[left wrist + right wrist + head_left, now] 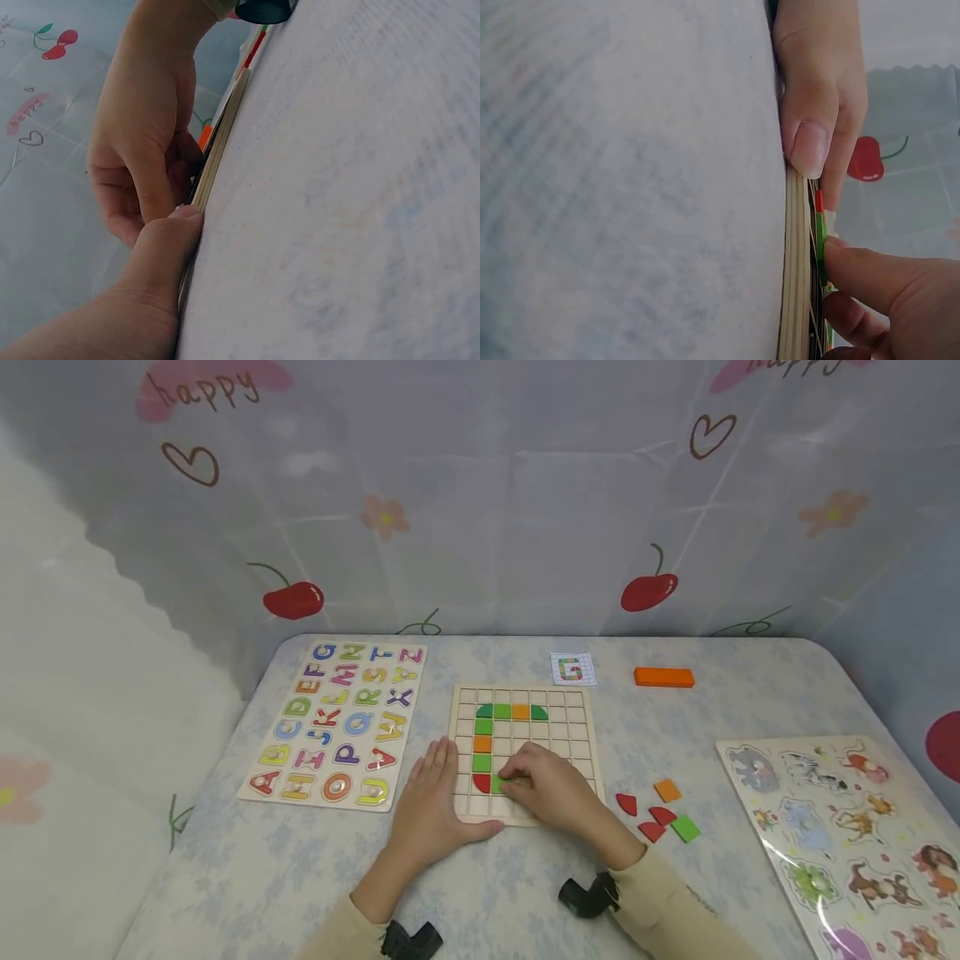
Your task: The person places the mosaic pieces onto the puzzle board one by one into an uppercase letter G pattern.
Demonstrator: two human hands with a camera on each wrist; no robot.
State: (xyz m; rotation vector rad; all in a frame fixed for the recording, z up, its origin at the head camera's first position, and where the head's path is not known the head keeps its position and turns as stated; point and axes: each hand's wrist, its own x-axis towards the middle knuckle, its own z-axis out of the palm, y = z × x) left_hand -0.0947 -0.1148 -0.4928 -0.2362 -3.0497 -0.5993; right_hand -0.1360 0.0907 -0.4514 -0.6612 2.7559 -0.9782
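A wooden grid board (555, 810) lies on the table with green, orange and red tiles set in its cells, forming a top row and a left column. My right hand (551, 785) pinches a green square tile (497, 784) at the board, beside a red quarter-round tile (482, 783). Straight fingers of my left hand (431, 810) rest along the board's left edge, with the thumb at its front edge. In the right wrist view, the right thumb (862, 270) touches the green tile, and the left thumb (810, 150) presses the board's edge.
Loose red, orange and green tiles (685, 828) lie right of the board. A pattern card (573, 669) and an orange block (663, 677) are behind. An alphabet puzzle (337, 718) stands left, an animal puzzle (825, 827) right.
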